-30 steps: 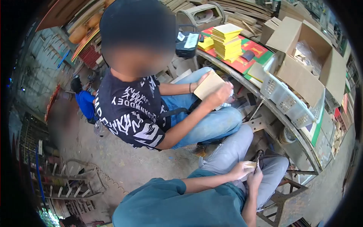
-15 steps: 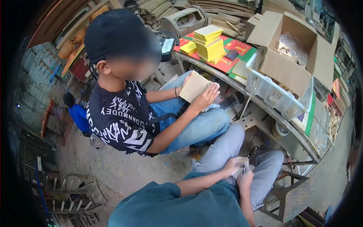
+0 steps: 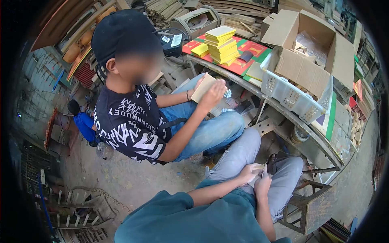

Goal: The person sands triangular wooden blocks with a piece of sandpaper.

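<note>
One small pale piece [image 3: 257,167] grasped in left hand [image 3: 248,173], right hand [image 3: 263,185] beside it, grip unclear

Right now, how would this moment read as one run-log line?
left hand: holding small pale piece | right hand: close beside it | co-worker's hands: on flat pale block | yellow-edged stack: upright

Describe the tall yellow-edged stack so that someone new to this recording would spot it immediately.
Find the long table running along the upper right, then the red-and-green panel at its far end, left of the white perforated basket. The stack stands there, slightly uneven, its pale top facing up; it is much taller than the low yellow pile beside it.
</note>
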Demonstrator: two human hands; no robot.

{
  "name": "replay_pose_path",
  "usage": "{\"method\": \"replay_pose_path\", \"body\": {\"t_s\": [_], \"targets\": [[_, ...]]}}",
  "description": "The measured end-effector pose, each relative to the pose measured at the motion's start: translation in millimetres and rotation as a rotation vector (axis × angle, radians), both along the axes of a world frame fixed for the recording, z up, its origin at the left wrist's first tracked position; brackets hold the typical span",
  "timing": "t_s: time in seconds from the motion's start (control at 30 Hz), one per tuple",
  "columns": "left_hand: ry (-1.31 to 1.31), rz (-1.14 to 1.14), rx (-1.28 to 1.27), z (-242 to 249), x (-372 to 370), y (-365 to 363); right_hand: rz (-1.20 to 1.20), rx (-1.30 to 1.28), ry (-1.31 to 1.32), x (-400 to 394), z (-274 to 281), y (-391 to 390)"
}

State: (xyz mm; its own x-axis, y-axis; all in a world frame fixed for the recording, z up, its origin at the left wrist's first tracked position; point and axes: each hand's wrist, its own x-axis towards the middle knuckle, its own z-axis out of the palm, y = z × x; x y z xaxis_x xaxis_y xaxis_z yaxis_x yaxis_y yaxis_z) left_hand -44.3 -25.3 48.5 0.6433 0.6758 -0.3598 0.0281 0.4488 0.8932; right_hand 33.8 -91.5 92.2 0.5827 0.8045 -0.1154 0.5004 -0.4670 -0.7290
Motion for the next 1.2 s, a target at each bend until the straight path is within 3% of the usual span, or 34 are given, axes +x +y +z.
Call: {"method": "replay_pose_path", "body": {"t_s": [0.07,0.27,0.37,0.5,0.6,0.63,0.7,0.73,0.8,0.83,0.97,1.0,1.07,1.1,1.17,1.2], "targets": [[-0.002,0.015,0.05,-7,-1,4,0.089,0.269,-0.2,-7,-9,-9],[-0.01,-0.025,-0.011,7,-2,1,-0.002,0.038,0.02,8,-1,3],[0.151,0.071,0.171,-3,0,0,0.066,0.091,-0.108,-13,7,-3],[0.19,0.056,0.25,-9,5,-3,0.027,0.002,-0.024,3,-23,-3],[0.291,0.056,0.178,-1,7,-1,-0.024,-0.209,0.083,-3,19,8],[0.265,0.071,0.197,-3,6,-2,-0.024,-0.202,0.082,-4,11,7],[0.245,0.092,0.179,0,5,-2,0.055,0.135,-0.224,-13,-8,-2],[0.25,0.091,0.172,-3,4,-1,0.055,0.128,-0.22,-11,-10,-3],[0.161,0.047,0.236,-9,4,0,0.012,0.043,-0.099,-2,-9,2],[0.088,0.037,0.11,3,3,-1,-0.049,-0.066,0.014,7,-11,4],[0.072,0.005,0.108,1,2,2,-0.019,-0.133,0.177,24,-41,3],[0.062,-0.001,0.114,5,2,4,-0.03,-0.047,0.101,22,-46,3],[-0.144,0.091,-0.186,11,2,2,-0.109,-0.082,0.179,31,-69,2],[-0.149,0.081,-0.187,14,1,2,-0.118,-0.081,0.174,38,-87,6],[-0.354,0.05,-0.311,20,-3,5,-0.43,0.17,0.622,49,-114,6],[-0.455,0.035,-0.377,23,-7,7,-0.442,0.168,0.618,52,-111,3]]}}
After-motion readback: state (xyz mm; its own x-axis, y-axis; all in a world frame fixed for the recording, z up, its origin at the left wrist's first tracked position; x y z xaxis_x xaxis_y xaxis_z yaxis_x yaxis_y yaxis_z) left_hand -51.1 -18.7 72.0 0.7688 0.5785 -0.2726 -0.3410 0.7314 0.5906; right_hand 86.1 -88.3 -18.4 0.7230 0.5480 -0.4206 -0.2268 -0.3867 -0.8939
